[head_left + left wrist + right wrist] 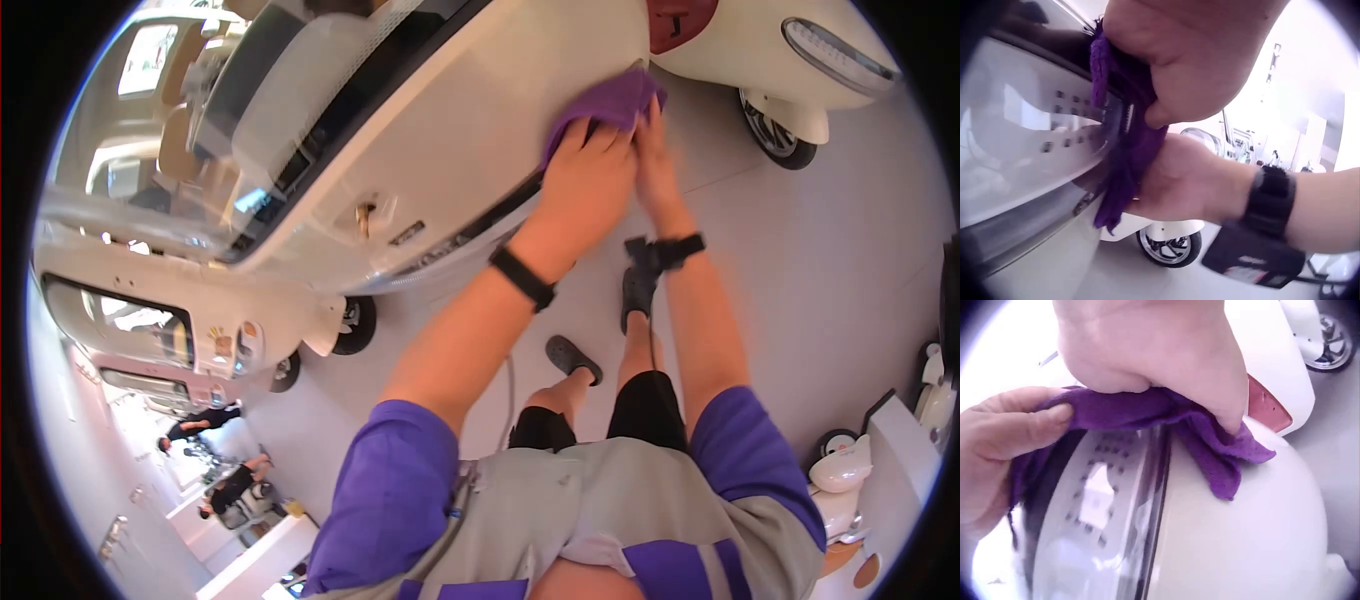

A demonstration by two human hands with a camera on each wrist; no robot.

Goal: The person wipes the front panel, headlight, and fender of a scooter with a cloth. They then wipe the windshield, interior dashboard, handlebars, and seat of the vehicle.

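Observation:
A purple cloth [610,100] lies against the glossy white car body [450,150] near a dark trim strip. My left hand [585,185] grips the cloth from the left, and its thumb and fingers [1016,428] pinch the cloth's edge. My right hand [655,160] lies beside it, touching it, fingers curled over the cloth [1210,444] and pressing it on the panel. In the left wrist view the left hand [1172,50] bunches the cloth [1129,150] above the right hand [1179,181], which wears a black wrist strap [1269,197].
A second white vehicle [790,40] with a wheel [775,135] stands at the upper right. More white cars [150,320] line the left. Two people [215,450] are far off at lower left. A penguin figure [840,465] and a white counter [900,450] sit at right.

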